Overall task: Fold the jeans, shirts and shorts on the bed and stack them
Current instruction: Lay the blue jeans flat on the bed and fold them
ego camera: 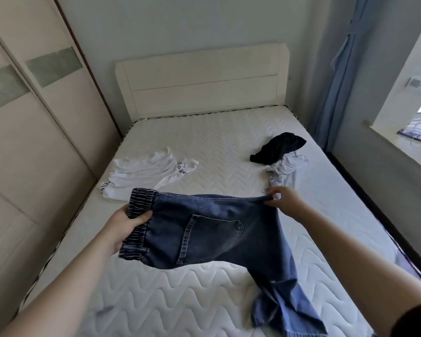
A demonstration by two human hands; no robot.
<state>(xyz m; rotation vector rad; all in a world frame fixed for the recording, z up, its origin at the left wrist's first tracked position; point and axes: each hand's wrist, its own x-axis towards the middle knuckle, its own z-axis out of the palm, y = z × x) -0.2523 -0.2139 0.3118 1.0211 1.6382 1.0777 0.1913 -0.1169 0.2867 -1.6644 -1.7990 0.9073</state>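
The single head-worn wide-angle camera looks forward and steeply down from the foot of the white quilted mattress (204, 147), facing the cream panelled headboard (204, 79) against the far wall. It sits close above the person's outstretched forearms, so the near bed fills the lower frame. The wide lens bows the beige wardrobe doors (22, 142) at left and the pale window sill (399, 139) at right.

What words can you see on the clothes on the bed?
White shirt, near its right edge: black letters, upside down and too blurred to read for sure.
White shirt, near its lower left edge: more black letters, partly hidden, not readable.
Jeans: no words show.
Black garment: no words show.
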